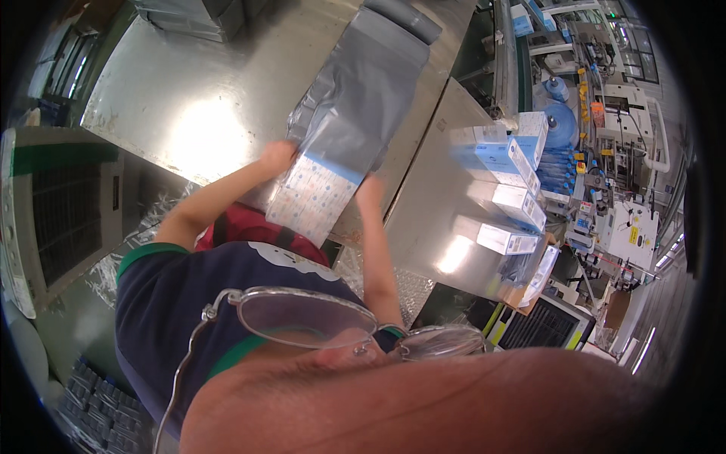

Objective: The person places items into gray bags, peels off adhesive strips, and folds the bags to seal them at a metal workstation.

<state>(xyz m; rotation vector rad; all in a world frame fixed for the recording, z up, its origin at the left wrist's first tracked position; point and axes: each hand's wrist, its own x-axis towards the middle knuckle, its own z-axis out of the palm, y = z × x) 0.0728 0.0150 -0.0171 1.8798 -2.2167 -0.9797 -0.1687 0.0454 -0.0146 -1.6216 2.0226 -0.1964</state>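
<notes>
A long grey plastic bag (370,87) lies flat along the steel table, its far end wound into a roll (404,19). At its near end, a stack of white boxes with a blue and pink pattern (314,197) is partly inside the bag mouth, and its near part sticks out toward my body. My left hand (280,157) has its fingers closed on the bag's edge at the left of the boxes. My right hand (370,191) is beside the right side of the boxes, near the bag's opening; motion blur smears its fingers.
Several blue and white cartons (507,163) stand on the steel surface to the right, beyond a seam. Machinery with blue parts (560,125) runs along the far right. A grey stack (200,17) sits at the table's far left. A red stool seat (227,227) is beneath me.
</notes>
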